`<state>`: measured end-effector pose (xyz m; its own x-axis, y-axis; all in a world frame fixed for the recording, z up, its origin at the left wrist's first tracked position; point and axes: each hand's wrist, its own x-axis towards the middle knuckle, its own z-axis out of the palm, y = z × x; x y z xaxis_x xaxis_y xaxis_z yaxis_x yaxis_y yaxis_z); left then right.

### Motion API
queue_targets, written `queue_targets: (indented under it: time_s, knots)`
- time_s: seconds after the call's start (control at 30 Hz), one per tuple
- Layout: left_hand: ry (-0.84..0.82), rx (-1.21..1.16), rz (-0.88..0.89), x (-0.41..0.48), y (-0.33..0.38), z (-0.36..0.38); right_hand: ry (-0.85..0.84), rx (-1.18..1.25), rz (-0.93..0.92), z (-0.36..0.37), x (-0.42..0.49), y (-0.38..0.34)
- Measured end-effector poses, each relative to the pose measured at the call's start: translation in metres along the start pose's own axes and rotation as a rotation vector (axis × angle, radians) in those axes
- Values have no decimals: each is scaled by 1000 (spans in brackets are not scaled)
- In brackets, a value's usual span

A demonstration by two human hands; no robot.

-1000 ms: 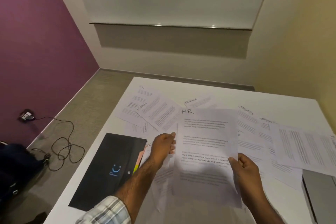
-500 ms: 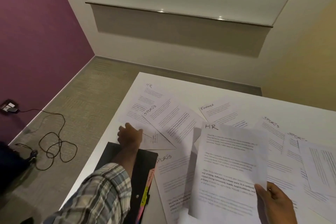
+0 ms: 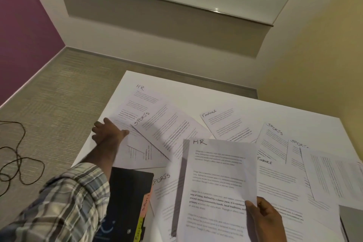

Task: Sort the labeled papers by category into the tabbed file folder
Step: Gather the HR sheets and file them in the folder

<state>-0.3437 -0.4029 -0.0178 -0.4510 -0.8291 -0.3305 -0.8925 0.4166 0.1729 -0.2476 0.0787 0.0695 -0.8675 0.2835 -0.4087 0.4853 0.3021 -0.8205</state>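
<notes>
Pinching the HR sheet [image 3: 218, 182] by its near right edge with the right grip [image 3: 265, 220], thumb clamped on top, holding it raised just right of the folder [image 3: 127, 198]. Reaching beyond the folder with the left grip [image 3: 109, 133], fingers straight and spread apart, resting flat on loose sheets [image 3: 135, 155] at the bench [image 3: 176, 86] edge; hard to tell which sheet. Leaving the folder flat on the bench, coloured tabs [image 3: 144, 210] facing the HR sheet. Leaving a SPORTS sheet [image 3: 167, 129], a FINANCE sheet [image 3: 225, 124] and a second HR sheet [image 3: 137, 102] scattered beyond the folder
</notes>
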Motion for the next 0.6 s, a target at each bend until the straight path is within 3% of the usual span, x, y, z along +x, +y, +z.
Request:
queue_targets:
  time_s: [0.17, 0.4, 0.6]
  knots:
    - [-68, -115, 29, -7, 0, -11, -5, 68, 3, 4, -8, -6]
    - [-158, -635, 186, -50, 12, -19, 16, 36, -14, 4, -10, 2]
    - [24, -844, 146, -75, 5, -39, 13, 216, 46, 1, -27, -2]
